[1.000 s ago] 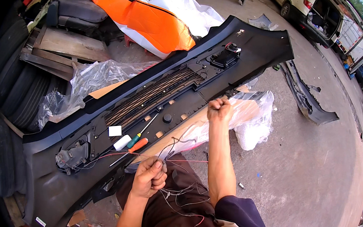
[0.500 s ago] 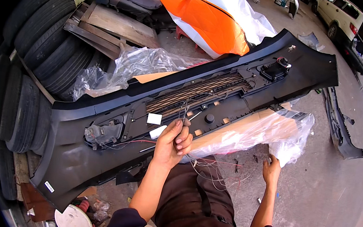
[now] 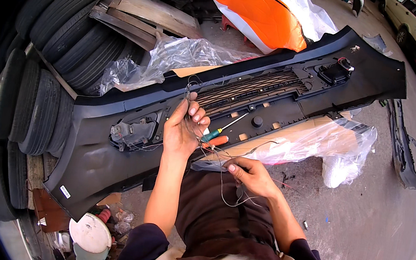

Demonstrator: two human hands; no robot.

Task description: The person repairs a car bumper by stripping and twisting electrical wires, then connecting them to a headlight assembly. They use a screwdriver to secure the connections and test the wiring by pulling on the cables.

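Observation:
A big black car bumper [image 3: 91, 160] lies with its inner side up in front of me, slanting from near left to far right. Over its middle, my left hand [image 3: 183, 132] is closed on a bunch of thin grey wires, their ends sticking up past the fingertips. My right hand [image 3: 254, 177], lower and nearer my body, pinches the same wires [image 3: 221, 183], which hang in loops between and below the hands. Just beside the left hand rests a screwdriver with a green handle [image 3: 212, 135]. An orange handle [image 3: 220, 141] lies against it, its tool partly hidden by wires.
Stacked tyres [image 3: 59, 8] crowd the left side. A plastic-wrapped cardboard piece [image 3: 300, 141] lies under the bumper's near edge. A lidded bucket [image 3: 91, 232] stands near left. Another dark trim piece [image 3: 405, 149] lies on the floor at right; a white car [image 3: 406, 19] is parked far right.
My right hand has left the plastic wrapping and come in to the wires. My left hand has turned more open-palmed, still holding them. The whole view has shifted, moving the bumper rightward.

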